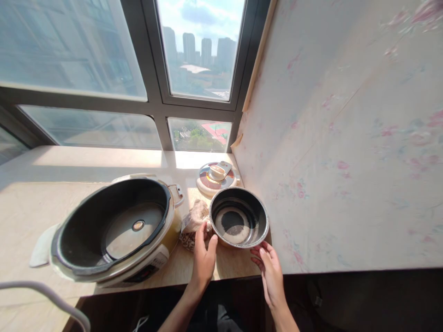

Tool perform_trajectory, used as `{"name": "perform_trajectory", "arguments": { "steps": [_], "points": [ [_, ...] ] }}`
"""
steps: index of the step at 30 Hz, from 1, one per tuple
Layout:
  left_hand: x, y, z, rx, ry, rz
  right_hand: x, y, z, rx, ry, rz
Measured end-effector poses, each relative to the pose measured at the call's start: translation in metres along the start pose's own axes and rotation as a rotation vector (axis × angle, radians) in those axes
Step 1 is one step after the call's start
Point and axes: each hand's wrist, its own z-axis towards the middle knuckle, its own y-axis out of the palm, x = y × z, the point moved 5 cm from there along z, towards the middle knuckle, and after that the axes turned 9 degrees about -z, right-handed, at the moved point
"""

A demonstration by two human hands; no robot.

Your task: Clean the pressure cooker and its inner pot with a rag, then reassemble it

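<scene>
A dark metal inner pot [238, 233] with pale rings on its bottom sits on the sill near the wall. My left hand [203, 258] is at its left side, thumb and fingers apart, beside a plastic bag [195, 220] of small speckled things I cannot make out. My right hand [270, 272] is at the pot's lower right rim, its fingers loosely bent and their tips close to the rim; whether they touch is unclear. To the left stands an open electric pressure cooker [169, 253] with a round metal disc [138, 225] at the bottom of its dark inside.
The round cooker lid [216, 177] lies behind the pot, near the window corner. A flowered wall [339, 184] rises close on the right. A grey hose [44, 289] curves over the sill [24, 198] at front left. Dark space lies below the front edge.
</scene>
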Motion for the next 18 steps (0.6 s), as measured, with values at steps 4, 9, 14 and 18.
{"name": "perform_trajectory", "arguments": {
  "steps": [4,9,14,18],
  "points": [
    [0.000,0.020,0.019,-0.034,-0.075,0.043,-0.008,-0.004,0.012,0.135,-0.097,-0.065],
    [0.001,0.034,0.029,-0.045,-0.073,0.041,-0.022,0.012,0.019,0.041,-0.133,-0.011],
    [-0.007,0.036,0.031,-0.062,-0.058,0.017,-0.031,0.030,0.024,-0.079,-0.205,-0.014],
    [-0.004,0.038,0.032,-0.132,-0.041,0.010,-0.030,0.035,0.027,-0.081,-0.211,-0.019]
  ]
}}
